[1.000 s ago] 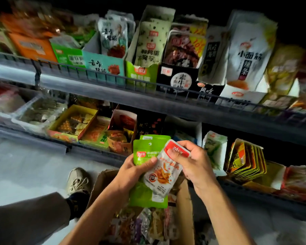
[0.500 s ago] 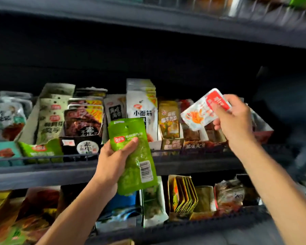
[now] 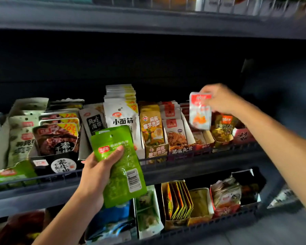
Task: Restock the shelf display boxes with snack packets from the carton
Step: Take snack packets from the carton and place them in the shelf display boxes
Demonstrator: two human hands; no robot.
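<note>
Two packets (image 3: pixel 119 165), "小面筋" pouch (image 3: pixel 122 121) behind

Two hands, left hand (image 3: pixel 97 174), right hand (image 3: pixel 221 99), one green packet (image 3: pixel 120 167), one red-and-white packet (image 3: pixel 200 112), two stocked shelves (image 3: pixel 193 167)

The green packet (image 3: pixel 119 167) in the left hand (image 3: pixel 95 175) is glossy plastic film. Behind it, the boxes (image 3: pixel 155 151) look like matt cardboard, the rail (image 3: pixel 184 156) like dark wire.
</note>
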